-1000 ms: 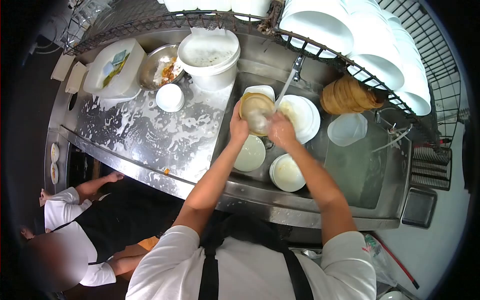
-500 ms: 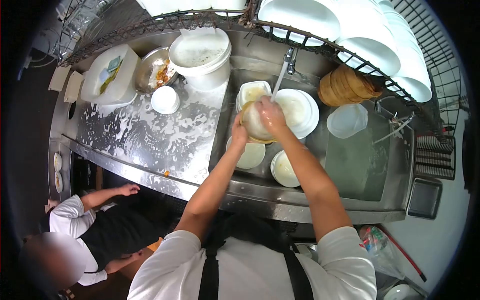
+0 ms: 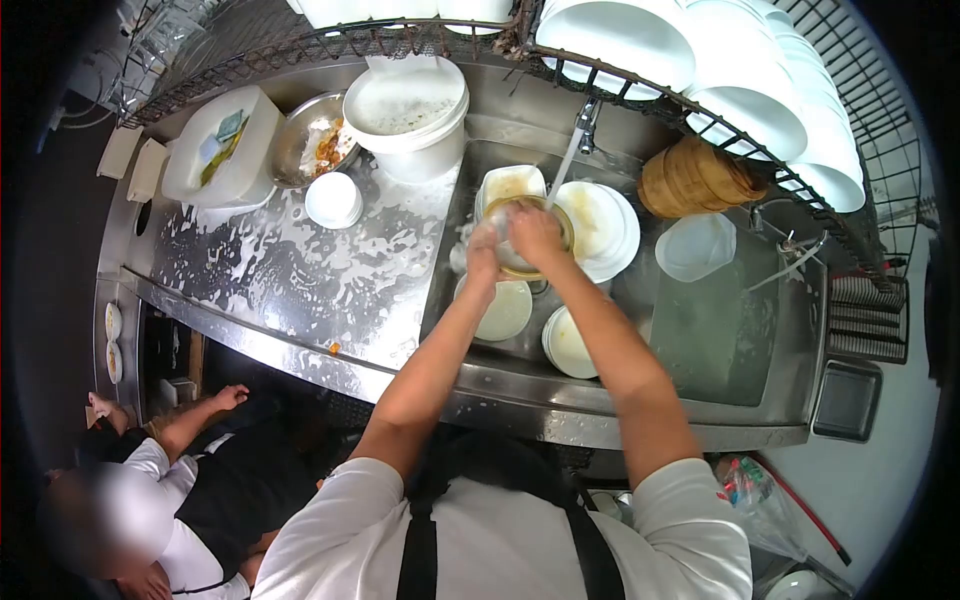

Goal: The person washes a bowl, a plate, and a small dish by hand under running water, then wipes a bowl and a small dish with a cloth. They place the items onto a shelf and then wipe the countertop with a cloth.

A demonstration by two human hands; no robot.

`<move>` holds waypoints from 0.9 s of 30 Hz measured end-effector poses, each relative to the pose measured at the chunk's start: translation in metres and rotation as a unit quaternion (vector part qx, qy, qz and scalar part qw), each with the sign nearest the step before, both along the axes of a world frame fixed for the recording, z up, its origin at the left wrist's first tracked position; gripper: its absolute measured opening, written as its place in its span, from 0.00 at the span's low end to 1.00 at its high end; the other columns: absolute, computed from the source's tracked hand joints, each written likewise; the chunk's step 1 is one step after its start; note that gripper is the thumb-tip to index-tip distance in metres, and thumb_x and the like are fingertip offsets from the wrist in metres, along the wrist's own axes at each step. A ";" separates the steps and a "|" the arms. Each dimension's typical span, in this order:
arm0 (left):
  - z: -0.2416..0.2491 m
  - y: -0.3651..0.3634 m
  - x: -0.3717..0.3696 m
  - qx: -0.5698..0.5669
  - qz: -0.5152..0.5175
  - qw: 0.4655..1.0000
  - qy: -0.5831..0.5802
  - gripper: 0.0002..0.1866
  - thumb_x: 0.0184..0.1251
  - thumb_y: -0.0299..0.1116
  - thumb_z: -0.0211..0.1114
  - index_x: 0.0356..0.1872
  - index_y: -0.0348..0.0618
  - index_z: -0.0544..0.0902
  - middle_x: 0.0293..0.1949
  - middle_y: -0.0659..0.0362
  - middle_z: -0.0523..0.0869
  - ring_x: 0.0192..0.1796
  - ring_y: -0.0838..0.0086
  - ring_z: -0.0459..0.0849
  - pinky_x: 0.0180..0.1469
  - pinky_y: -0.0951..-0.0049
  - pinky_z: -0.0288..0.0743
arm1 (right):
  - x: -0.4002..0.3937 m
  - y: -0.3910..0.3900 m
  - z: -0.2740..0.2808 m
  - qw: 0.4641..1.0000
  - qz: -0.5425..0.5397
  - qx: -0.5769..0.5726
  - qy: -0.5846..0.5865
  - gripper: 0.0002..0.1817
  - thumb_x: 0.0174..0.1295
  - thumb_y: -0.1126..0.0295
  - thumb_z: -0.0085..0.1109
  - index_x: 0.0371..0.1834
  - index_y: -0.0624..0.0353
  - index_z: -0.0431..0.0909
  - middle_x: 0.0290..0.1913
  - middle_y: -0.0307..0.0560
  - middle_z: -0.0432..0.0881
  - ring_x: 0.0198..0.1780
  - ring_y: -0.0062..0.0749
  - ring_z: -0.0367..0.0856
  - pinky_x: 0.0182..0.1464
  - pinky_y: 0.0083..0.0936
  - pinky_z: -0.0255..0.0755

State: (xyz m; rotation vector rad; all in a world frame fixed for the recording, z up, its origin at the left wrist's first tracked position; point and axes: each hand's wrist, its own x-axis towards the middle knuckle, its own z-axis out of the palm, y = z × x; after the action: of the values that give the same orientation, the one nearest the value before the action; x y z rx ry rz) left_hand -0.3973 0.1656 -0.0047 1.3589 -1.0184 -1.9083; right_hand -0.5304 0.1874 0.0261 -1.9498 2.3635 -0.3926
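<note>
In the left sink basin, under the running tap point(image 3: 586, 130), my two hands work at a round bowl with a yellow-brown rim point(image 3: 525, 272). My left hand point(image 3: 484, 256) is closed at its left side, its fingertips blurred by water and motion. Over the inside of the bowl lies my right hand point(image 3: 537, 234), its fingers smeared and partly hidden, so their grip does not show. Close around are a square white dish point(image 3: 512, 180), stacked white plates point(image 3: 612, 232), a bowl of cloudy liquid point(image 3: 505, 312) and a stack of white bowls point(image 3: 570, 345).
Left on the foamy counter point(image 3: 270, 270) stand a white bucket point(image 3: 415, 150), a metal bowl with food scraps point(image 3: 300, 165), white cups point(image 3: 333, 200) and a plastic tub point(image 3: 215, 160). Right are bamboo steamers point(image 3: 690, 178) and a water-filled basin point(image 3: 710, 340). A co-worker point(image 3: 230, 490) is lower left.
The tilted bowl now lies flatter and lower between my hands. My right hand has moved slightly down over it. The co-worker's body and arms have shifted lower left.
</note>
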 end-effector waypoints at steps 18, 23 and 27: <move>-0.013 -0.020 0.039 0.066 -0.099 0.988 0.097 0.24 0.66 0.16 0.52 0.63 0.40 0.76 0.51 0.53 0.85 0.48 0.67 0.87 0.48 0.68 0.84 | 0.020 0.032 0.061 0.821 -0.078 -0.232 -0.515 0.14 0.68 0.68 0.56 0.51 0.64 0.80 0.55 0.50 0.83 0.56 0.40 0.81 0.60 0.31 0.72; 0.022 0.000 0.030 0.182 -0.151 0.939 0.251 0.16 0.74 0.28 0.55 0.60 0.43 0.77 0.48 0.56 0.86 0.43 0.68 0.88 0.45 0.69 0.85 | 0.004 0.001 0.025 0.553 -0.124 -0.093 -0.819 0.18 0.72 0.65 0.48 0.54 0.66 0.80 0.50 0.49 0.86 0.48 0.34 0.85 0.52 0.31 0.78; 0.023 -0.007 0.020 0.101 -0.132 0.929 0.330 0.14 0.77 0.36 0.55 0.57 0.44 0.78 0.46 0.57 0.85 0.43 0.71 0.87 0.44 0.71 0.84 | 0.042 0.006 0.001 0.387 -0.272 -0.122 -0.872 0.18 0.73 0.60 0.48 0.52 0.61 0.80 0.46 0.47 0.85 0.45 0.34 0.85 0.48 0.34 0.79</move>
State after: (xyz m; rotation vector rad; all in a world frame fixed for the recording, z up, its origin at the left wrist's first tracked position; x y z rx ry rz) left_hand -0.3776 0.1590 0.0179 0.5887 -0.6918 -2.4764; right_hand -0.4887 0.1937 0.0266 0.1685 1.0102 -1.6456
